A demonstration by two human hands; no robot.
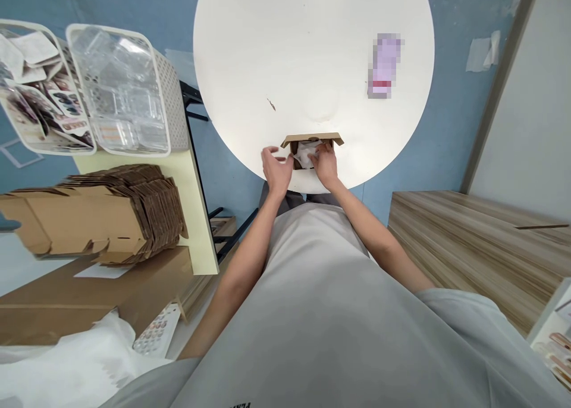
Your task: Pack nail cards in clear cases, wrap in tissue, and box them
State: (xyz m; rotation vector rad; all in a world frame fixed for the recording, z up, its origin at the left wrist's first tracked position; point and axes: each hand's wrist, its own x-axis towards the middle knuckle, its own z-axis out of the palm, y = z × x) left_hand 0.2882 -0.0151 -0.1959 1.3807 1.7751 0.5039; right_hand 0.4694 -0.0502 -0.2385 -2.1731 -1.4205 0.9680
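Observation:
A small brown cardboard box [313, 138] stands open at the near edge of the round white table, its flap spread on the far side. Crumpled white paper [306, 152] fills the inside; whatever lies under it is hidden. My right hand [326, 165] reaches into the box from the right, its fingers bent onto the paper and gripping it. At the box's left side is my left hand [277, 171], with thumb and fingers apart and the thumb close to the box wall and the paper's edge.
A phone-like purple blurred item [385, 66] lies on the round table [250, 33]. To the left, a side table [198, 241] carries a stack of folded cardboard boxes [98, 215], a basket of clear plastic containers [172, 99] and a basket of printed cards [66, 63]. Wooden furniture [473, 235] stands right.

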